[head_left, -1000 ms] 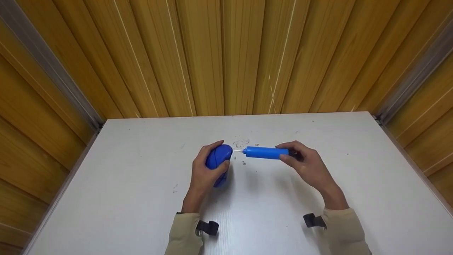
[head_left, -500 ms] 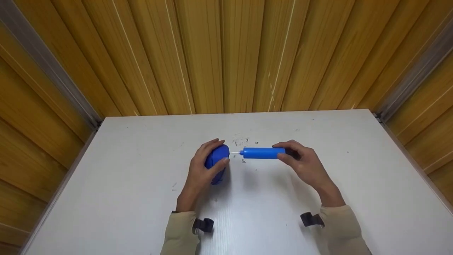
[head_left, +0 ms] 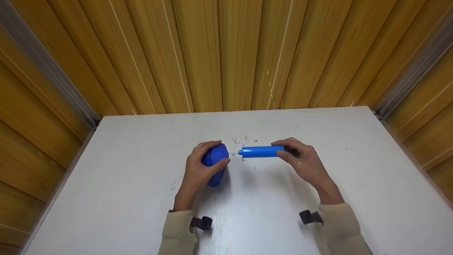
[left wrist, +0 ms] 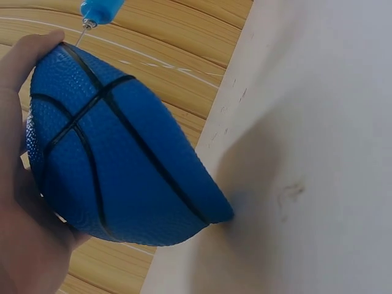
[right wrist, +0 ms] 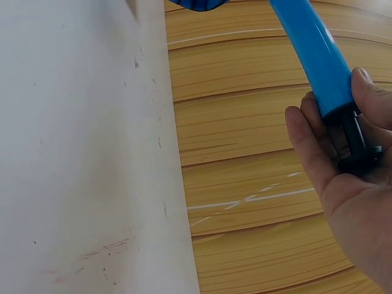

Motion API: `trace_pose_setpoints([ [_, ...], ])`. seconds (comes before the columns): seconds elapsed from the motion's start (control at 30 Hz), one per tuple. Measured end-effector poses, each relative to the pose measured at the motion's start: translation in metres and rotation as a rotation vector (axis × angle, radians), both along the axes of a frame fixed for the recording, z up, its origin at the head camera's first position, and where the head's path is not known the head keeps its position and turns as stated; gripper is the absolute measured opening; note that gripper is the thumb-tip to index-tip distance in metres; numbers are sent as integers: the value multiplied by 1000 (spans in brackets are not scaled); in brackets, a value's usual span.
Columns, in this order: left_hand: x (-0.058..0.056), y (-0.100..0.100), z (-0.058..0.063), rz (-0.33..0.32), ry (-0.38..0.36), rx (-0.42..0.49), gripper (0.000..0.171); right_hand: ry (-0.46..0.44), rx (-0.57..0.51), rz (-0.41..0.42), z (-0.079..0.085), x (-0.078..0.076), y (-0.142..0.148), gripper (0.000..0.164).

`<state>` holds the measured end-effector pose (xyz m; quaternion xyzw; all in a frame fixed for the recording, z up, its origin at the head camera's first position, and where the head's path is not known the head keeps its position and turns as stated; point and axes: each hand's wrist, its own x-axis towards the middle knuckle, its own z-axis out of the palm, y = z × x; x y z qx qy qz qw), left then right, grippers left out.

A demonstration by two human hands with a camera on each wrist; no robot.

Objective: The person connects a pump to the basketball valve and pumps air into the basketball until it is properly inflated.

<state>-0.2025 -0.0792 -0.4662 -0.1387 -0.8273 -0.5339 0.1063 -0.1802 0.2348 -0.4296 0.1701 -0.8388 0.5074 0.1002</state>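
Over the white counter [head_left: 124, 170], approx. mid-width, I've got the blue ball [left wrist: 131, 184] held up w/ its lower tip near or touching the surface, can't tell which. My L fingers [head_left: 210, 143] are wrapped round it, thumb on the side toward the pump [head_left: 262, 151]; my R fingers [right wrist: 309, 144] grasp the pump's rear end, w/ the black handle [right wrist: 360, 160] by my palm. Progress, as I judge it: hookup looks done, b/c the thin needle [left wrist: 83, 35] runs from the pump's nose to the ball, tho the exact entry pt is hidden behind the ball's edge. Left to do: prob. most of the filling, since the ball's nowhere near round, then pulling the needle out. A short bit of rod [right wrist: 353, 131] shows btwn barrel & handle, so I'd guess there's some stroke to push. As for looks: ball is pebbly, w/ black seam lines, slack & squashed into a wedge tapering to a pt at the bottom. Pump is a plain lighter-blue tube, roughly level, nose toward the ball.
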Motion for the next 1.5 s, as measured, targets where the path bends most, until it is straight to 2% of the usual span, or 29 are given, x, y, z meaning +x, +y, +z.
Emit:
trace_pose_setpoints([
  [0.47,1,2,-1,19,13,11,57,-6,-38,-13,-2,-1,2,24],
  [0.77,0,3,-5,20,75,33,49,-13,-27,-21,2,0,1,24],
  [1.03,-1,3,-8,30,141,32,43,-36,46,10,10,4,2,29],
  [1.27,-2,1,-9,8,170,59,45,-71,77,44,11,5,2,35],
  [1.5,-4,1,-10,21,213,50,35,-76,126,34,12,7,-1,38],
])
